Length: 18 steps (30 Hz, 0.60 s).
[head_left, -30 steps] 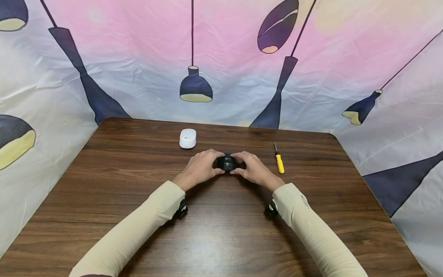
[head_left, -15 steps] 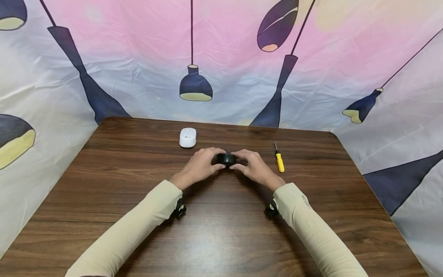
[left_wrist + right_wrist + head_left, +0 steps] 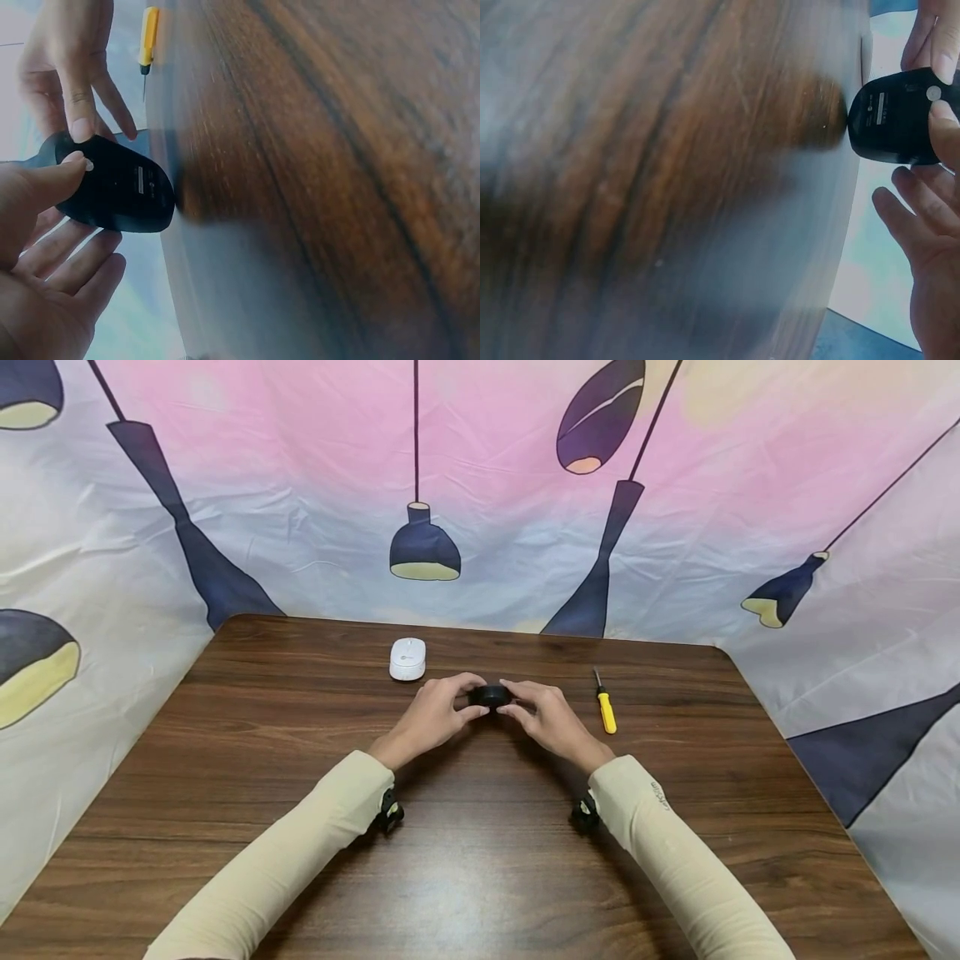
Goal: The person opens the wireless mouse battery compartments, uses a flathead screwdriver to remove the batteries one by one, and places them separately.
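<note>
A black computer mouse [image 3: 491, 696] is tipped up on end at the middle of the table, held between both hands. Its underside, with a pale label and a small round light spot, faces the wrist cameras in the left wrist view [image 3: 124, 187]. The lower end is at or just above the tabletop; I cannot tell whether it touches. My left hand [image 3: 429, 714] pinches the left side, thumb on the underside and fingers behind. From the right, my right hand [image 3: 551, 718] grips it likewise, its thumb near the round spot. The mouse's top is hidden.
A white computer mouse [image 3: 407, 660] lies behind and left of the hands. To the right lies a screwdriver [image 3: 606, 710] with a yellow handle, its tip pointing away. The brown wooden table [image 3: 480, 877] ends at a patterned cloth backdrop [image 3: 315, 543].
Both hands have tilted the black mouse up from a flatter pose and shifted it slightly away from the person. The white mouse and screwdriver have stayed put.
</note>
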Each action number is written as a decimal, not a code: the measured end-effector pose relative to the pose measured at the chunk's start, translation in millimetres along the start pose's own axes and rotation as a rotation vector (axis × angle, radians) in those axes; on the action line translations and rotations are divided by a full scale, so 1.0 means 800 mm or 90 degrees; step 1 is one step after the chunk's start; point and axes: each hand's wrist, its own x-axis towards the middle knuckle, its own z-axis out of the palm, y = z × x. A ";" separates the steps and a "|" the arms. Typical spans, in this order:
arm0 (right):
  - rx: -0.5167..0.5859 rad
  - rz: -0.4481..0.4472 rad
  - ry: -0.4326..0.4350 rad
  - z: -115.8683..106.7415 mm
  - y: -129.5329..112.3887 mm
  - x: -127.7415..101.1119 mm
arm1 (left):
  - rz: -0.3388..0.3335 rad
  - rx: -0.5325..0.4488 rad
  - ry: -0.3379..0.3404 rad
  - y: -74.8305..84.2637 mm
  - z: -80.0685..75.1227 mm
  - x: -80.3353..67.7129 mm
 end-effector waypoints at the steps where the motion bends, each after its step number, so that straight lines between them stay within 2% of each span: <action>1: -0.002 -0.001 0.003 0.001 0.000 0.001 | -0.001 -0.005 0.002 0.000 0.000 0.000; 9: -0.018 -0.009 0.019 0.004 -0.004 0.005 | -0.017 0.017 0.017 0.001 -0.004 -0.002; 18: -0.017 -0.001 0.032 0.006 -0.008 0.010 | -0.044 0.007 0.020 0.000 -0.003 0.001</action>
